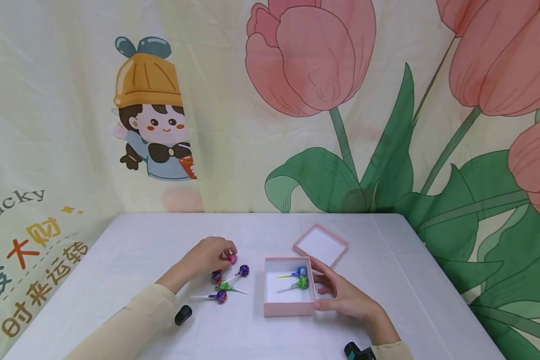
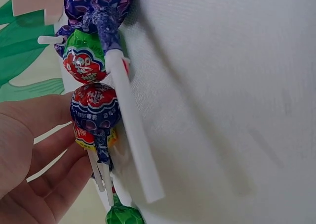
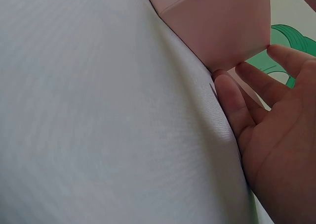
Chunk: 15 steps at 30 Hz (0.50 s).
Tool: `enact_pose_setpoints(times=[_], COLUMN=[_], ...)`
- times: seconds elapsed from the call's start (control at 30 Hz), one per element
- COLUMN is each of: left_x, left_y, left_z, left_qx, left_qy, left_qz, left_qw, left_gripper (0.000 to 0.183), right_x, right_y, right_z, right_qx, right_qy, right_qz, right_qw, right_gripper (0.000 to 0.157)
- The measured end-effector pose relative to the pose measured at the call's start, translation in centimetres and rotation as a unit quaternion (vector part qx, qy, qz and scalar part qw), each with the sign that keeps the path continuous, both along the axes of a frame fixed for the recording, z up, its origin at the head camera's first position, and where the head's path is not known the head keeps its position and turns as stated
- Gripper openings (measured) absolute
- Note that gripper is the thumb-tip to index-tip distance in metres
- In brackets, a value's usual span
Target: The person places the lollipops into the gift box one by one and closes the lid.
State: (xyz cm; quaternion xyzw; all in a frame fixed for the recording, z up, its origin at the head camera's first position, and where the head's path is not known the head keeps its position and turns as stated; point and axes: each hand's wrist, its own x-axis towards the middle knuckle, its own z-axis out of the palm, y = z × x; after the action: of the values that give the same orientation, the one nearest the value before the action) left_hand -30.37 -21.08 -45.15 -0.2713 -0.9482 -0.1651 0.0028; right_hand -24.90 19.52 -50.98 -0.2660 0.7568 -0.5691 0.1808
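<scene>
In the head view my left hand point(image 1: 211, 254) reaches down among several wrapped lollipops, its fingers at a pink lollipop point(image 1: 231, 258). A purple lollipop point(image 1: 244, 271), a green lollipop point(image 1: 225, 286) and another purple-wrapped lollipop point(image 1: 221, 297) lie near it. From the left wrist, my fingertips are hidden behind a dark blue lollipop point(image 2: 95, 105), so their grip is unclear. My right hand point(image 1: 339, 292) touches the right side of an uncovered pink box point(image 1: 290, 309), fingers spread along it. Inside lie a blue lollipop point(image 1: 300, 272) and a green-wrapped lollipop point(image 1: 302, 283).
Behind the box, to the right, lies its pink-rimmed lid point(image 1: 321, 245). A small black cylindrical object point(image 1: 183, 315) is beside my left forearm. White cloth covers the table point(image 1: 432, 300), and a printed curtain hangs behind it.
</scene>
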Motion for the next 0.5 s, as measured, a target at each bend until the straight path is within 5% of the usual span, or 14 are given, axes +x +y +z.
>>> enact_pose_setpoints(times=[0.5], left_x=[-0.44], left_y=[0.61], left_z=[-0.66], left_qx=[0.009], left_qy=[0.01], left_qz=[0.031], left_qw=[0.9994], left_gripper=[0.016], right_x=[-0.01], right_y=[-0.05], right_z=[0.1], right_qx=[0.016], right_qy=[-0.008], right_qz=[-0.008], right_qw=[1.0], right_gripper=[0.1])
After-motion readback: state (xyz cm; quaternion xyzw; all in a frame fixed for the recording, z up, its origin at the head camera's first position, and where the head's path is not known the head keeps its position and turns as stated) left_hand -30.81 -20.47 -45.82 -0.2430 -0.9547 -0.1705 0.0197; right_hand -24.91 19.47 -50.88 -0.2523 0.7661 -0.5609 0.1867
